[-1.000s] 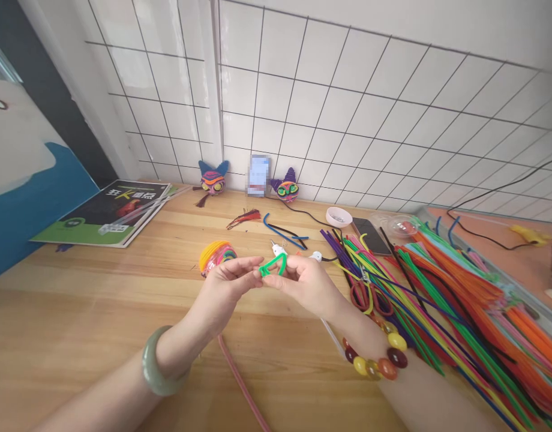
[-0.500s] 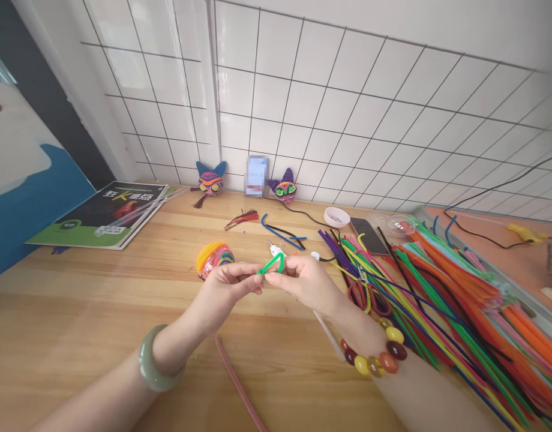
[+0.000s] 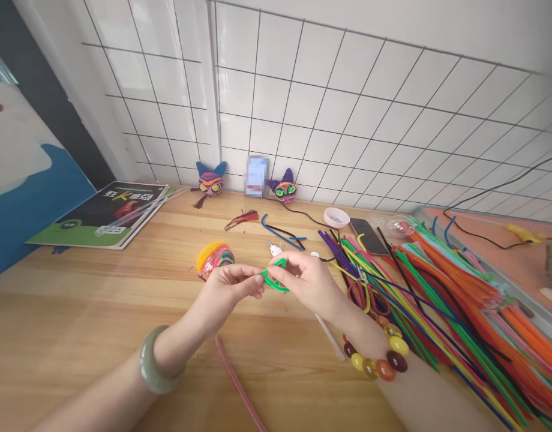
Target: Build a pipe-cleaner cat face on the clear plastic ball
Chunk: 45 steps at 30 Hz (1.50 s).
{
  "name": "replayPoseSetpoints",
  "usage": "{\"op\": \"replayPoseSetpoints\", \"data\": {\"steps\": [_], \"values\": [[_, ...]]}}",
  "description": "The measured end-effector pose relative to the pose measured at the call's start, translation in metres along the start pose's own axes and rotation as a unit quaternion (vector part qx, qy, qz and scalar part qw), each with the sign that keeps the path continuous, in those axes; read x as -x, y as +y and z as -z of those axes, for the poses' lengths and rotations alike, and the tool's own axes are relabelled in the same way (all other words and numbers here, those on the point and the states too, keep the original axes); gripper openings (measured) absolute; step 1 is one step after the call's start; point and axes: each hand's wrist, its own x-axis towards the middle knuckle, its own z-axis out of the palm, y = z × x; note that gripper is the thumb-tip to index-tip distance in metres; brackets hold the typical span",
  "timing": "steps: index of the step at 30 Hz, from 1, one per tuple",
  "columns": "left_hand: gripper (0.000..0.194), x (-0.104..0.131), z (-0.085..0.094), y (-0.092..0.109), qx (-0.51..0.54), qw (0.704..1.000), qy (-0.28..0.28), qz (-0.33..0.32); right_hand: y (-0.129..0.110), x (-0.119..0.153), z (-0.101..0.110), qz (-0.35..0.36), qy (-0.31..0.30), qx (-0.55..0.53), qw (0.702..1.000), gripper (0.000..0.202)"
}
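Between my two hands is a green pipe cleaner (image 3: pixel 276 287), bent into a small pointed loop. My left hand (image 3: pixel 233 283) pinches one end of it between thumb and fingertips. On its other side, my right hand (image 3: pixel 303 276) grips the loop, and the fingers cover part of it. Just beyond my left hand sits a round ball (image 3: pixel 215 259) wrapped in yellow and multicoloured strands, with a clear part showing. Behind my right hand lies a white glue gun (image 3: pixel 275 248), partly hidden. A pink pipe cleaner (image 3: pixel 237 381) lies on the wooden table (image 3: pixel 100 324) nearer to me.
Bundles of coloured pipe cleaners (image 3: pixel 456 312) and scissors (image 3: pixel 357 296) lie at right. A phone (image 3: pixel 368 236) and pink bowl (image 3: pixel 336 217) stand behind them. Two cat-like heads (image 3: pixel 210 180) lean at the tiled wall (image 3: pixel 370 108) by a blurred screen (image 3: pixel 257 176). A book (image 3: pixel 105 213) lies left.
My right hand has shifted its grip and bent the green pipe cleaner; its loop now hangs lower, below the right fingers. My left hand has hardly moved.
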Motion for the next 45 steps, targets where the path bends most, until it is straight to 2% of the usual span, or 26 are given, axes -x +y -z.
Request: {"op": "replayPoseSetpoints", "data": {"steps": [5,8,16,19,24,31,36,40,45], "values": [[0.007,0.001,0.001,0.0,0.023,0.999,-0.041,0.01,-0.002,0.002,0.0,0.009,-0.018,0.01,1.0,0.019],[0.006,0.0,0.002,-0.001,0.031,0.999,-0.043,0.011,-0.003,0.002,0.0,0.008,-0.025,-0.008,1.0,0.02],[0.011,0.0,-0.002,0.005,-0.024,0.999,-0.02,0.012,-0.001,0.0,-0.002,-0.004,-0.04,-0.066,0.997,0.024],[0.011,0.0,-0.003,0.009,-0.038,0.999,0.013,0.002,0.001,-0.002,-0.003,-0.028,-0.047,-0.08,0.995,0.026],[0.014,-0.001,0.0,0.008,-0.008,0.998,0.063,-0.001,0.003,-0.003,-0.004,-0.085,-0.06,-0.02,0.994,0.028],[0.012,-0.001,0.003,0.006,0.05,0.997,0.05,0.011,-0.001,0.004,-0.01,-0.058,-0.041,0.025,0.997,0.029],[0.012,0.0,0.003,0.008,0.08,0.995,0.045,0.038,-0.003,0.003,-0.007,-0.077,-0.086,-0.022,0.993,0.033],[0.017,0.0,0.003,0.009,0.098,0.993,0.02,0.062,-0.004,0.0,-0.001,-0.094,-0.12,-0.069,0.986,0.031],[0.013,0.0,0.003,0.008,0.119,0.991,0.006,0.063,-0.004,-0.002,0.004,-0.116,-0.147,-0.082,0.979,0.029]]}}
